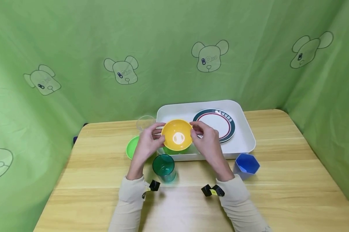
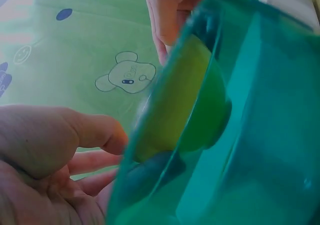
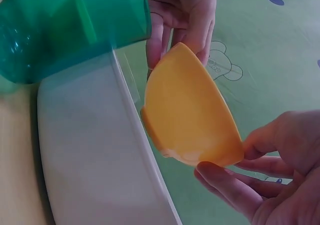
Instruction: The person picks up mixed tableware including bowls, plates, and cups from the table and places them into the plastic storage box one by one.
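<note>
A small yellow bowl [image 1: 177, 130] is raised above the front of a white tray [image 1: 247, 141]. My left hand [image 1: 146, 141] pinches its left rim between thumb and fingers. On the opposite rim, my right hand [image 1: 207, 140] pinches it the same way. The right wrist view shows the yellow bowl [image 3: 187, 110] from the side, apart from the tray wall [image 3: 95, 135]. Through a teal cup [image 2: 265, 135], the left wrist view shows the bowl and part of my left hand [image 2: 55, 160]. Something green [image 1: 174, 151] lies beneath the bowl in the tray, mostly hidden.
Inside the tray, a dark-rimmed white plate [image 1: 215, 124] sits behind my right hand. The teal cup [image 1: 164, 169] stands before the tray, a blue hexagonal cup [image 1: 247, 164] at its front right corner. Left are a green round dish [image 1: 131, 148] and a clear round container [image 1: 144, 122].
</note>
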